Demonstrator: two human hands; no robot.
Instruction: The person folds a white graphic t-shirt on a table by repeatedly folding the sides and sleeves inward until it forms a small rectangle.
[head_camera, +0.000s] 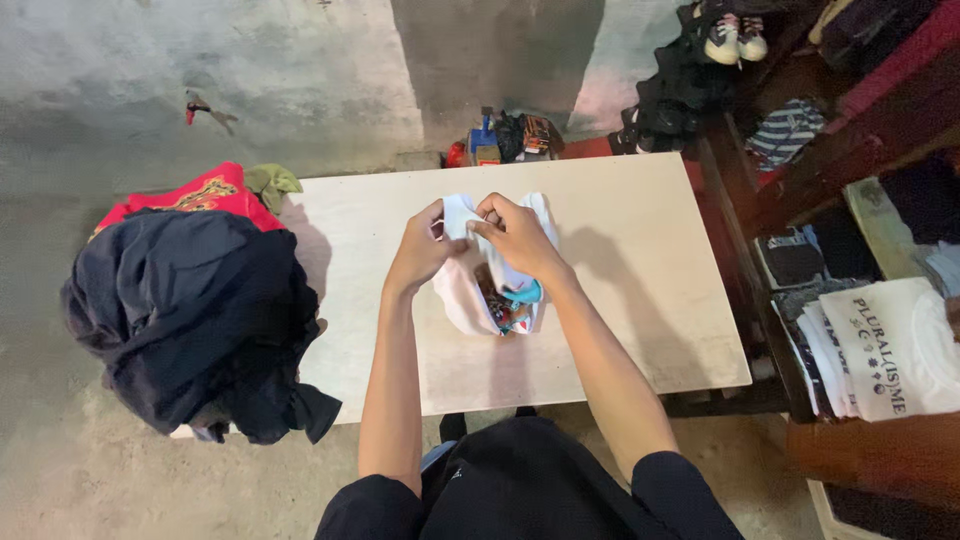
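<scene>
Both forearms reach out over the pale table (640, 330), where the left hand (420, 250) and right hand (515, 235) pinch the far edge of a white printed garment (470, 290). Its long axis runs away from the person. A dark clothes heap (190, 320) lies at the table's left end.

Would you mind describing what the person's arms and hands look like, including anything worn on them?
Both arms are bare from the short sleeves down, long and slim. The sleeves are dark, black or navy, ending above the elbows, part of a dark top. The left hand and the right hand are bare: no gloves, and no watch, ring or bracelet shows on the wrists or fingers from this view.
</scene>
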